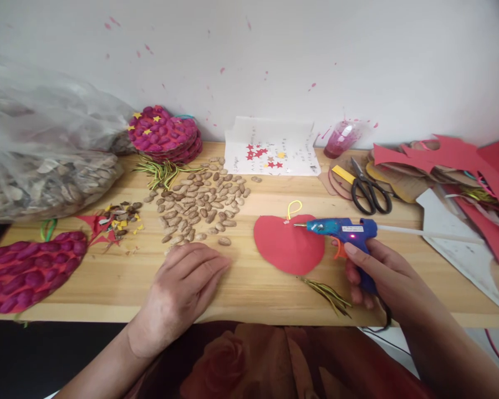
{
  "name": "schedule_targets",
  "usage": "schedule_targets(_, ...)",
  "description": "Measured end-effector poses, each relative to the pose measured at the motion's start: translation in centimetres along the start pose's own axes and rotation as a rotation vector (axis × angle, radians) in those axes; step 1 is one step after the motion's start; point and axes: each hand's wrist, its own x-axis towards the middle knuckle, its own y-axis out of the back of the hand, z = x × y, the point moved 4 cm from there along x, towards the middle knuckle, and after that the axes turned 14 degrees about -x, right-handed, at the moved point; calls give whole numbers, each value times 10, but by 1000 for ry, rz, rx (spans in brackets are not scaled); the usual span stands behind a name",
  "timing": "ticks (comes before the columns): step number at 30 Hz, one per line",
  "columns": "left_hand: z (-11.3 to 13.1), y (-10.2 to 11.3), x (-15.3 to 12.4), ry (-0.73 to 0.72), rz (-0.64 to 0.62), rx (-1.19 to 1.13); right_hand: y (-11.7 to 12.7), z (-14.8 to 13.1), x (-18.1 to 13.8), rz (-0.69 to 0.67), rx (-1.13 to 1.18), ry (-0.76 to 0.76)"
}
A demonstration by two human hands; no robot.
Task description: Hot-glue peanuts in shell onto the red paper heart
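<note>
My right hand [376, 271] is wrapped round a blue glue gun [363, 230] with an orange trigger, a lit red light and a white glue stick in its rear. Its metal nozzle points left over the upper part of a red apple-shaped cutout [285, 249], which has a yellow loop [294, 209] at its top. Whether the nozzle touches the cutout, I cannot tell. Left of the cutout, my left hand [187, 282] rests on the table with fingers curled and pressed together; whatever may be inside them is hidden. Just beyond it lie many unshelled peanuts [208, 199].
Green-and-dark strips [326, 293] lie below the cutout. Pink-studded pieces sit at left [37, 271] and in a stack [164, 133], beside plastic bags [45, 149]. Behind are a paper with stars [270, 147] and a stained cup [341, 138]. Scissors [370, 188] and red scraps [424, 158] lie right.
</note>
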Motion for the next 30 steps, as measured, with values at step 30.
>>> schedule_targets(30,-1,9,0,-28,102,82,-3,-2,-3,53,-12,8)
